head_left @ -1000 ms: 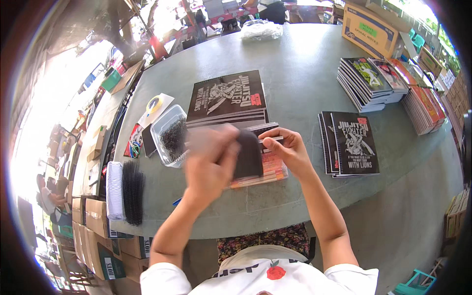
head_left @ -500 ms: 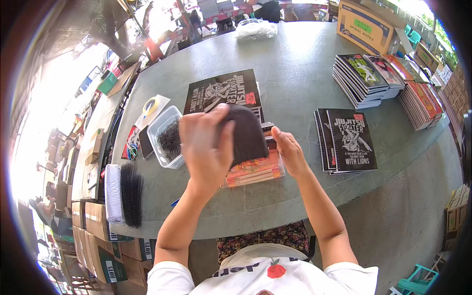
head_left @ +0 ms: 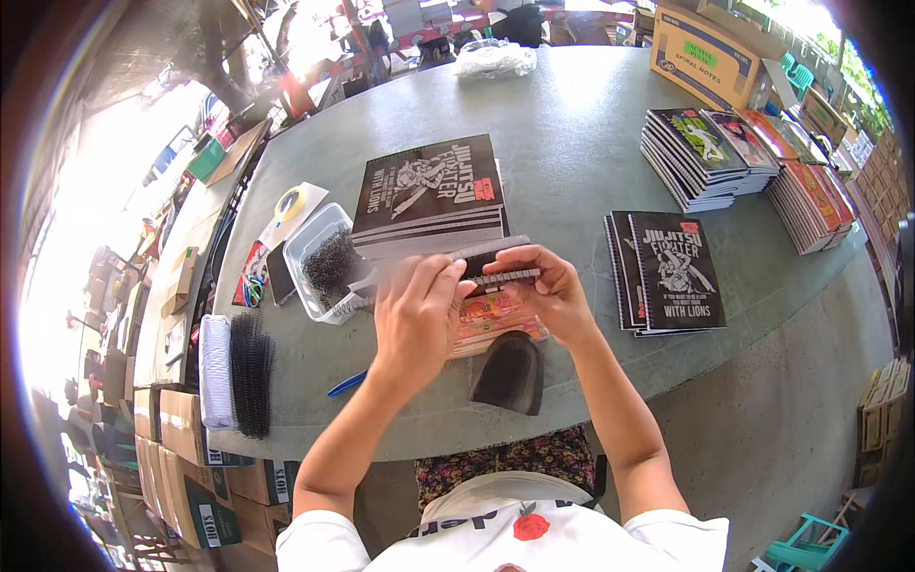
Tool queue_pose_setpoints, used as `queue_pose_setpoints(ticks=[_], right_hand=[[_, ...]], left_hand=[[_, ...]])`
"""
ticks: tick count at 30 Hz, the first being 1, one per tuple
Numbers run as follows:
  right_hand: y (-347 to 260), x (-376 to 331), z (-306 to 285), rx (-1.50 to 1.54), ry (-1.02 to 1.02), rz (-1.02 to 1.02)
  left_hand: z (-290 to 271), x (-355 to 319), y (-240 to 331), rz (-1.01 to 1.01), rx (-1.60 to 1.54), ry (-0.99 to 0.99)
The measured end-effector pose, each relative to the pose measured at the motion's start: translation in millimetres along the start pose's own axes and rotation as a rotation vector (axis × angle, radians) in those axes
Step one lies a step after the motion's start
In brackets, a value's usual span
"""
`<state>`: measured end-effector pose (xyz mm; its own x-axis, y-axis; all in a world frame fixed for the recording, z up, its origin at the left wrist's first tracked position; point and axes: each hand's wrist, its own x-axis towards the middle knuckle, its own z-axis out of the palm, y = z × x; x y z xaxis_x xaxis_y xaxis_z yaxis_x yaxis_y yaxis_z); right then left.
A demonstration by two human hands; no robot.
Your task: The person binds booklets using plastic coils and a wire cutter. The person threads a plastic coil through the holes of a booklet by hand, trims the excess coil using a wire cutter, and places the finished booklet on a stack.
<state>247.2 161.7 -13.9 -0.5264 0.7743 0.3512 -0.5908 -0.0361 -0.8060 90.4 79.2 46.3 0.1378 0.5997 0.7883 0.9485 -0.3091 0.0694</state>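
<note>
Green tabletop (head_left: pixel 591 143), black pad (head_left: pixel 510 378) between edge (head_left: pixel 405 454) and hands (head_left: pixel 412 313) (head_left: pixel 560 303)

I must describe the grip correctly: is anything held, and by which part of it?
The right hand holds a dark notebook by the right end of its near edge. What the left hand grips cannot be told.

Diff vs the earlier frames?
Left hand let go of the black rounded pad, which moved toward the person and now rests near the table's edge. That hand is now at the dark toothed-edge piece in the right hand. Clear tub stayed put.
</note>
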Motion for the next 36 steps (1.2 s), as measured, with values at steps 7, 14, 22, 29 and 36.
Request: queue_pose_setpoints(ticks=[7,14,22,29,36], right_hand=[[6,-5,-8,-0.238,0.1,-0.06],[20,-13,-22,-0.381,0.166,0.03],[21,-16,-23,-0.613,0.268,-0.042],[19,-17,-12,-0.989,0.303,-0.143],[-41,0,7,-0.973,-0.017,0.064]], left_hand=[[3,7,4,-0.091,-0.055,-0.282],[19,7,2,-0.123,-0.111,-0.297],[48,14,24,0.015,-0.349,-0.233],[48,20,21,-0.035,-0.316,-0.246],[-37,-62,-27,-0.087,-0.247,-0.475]])
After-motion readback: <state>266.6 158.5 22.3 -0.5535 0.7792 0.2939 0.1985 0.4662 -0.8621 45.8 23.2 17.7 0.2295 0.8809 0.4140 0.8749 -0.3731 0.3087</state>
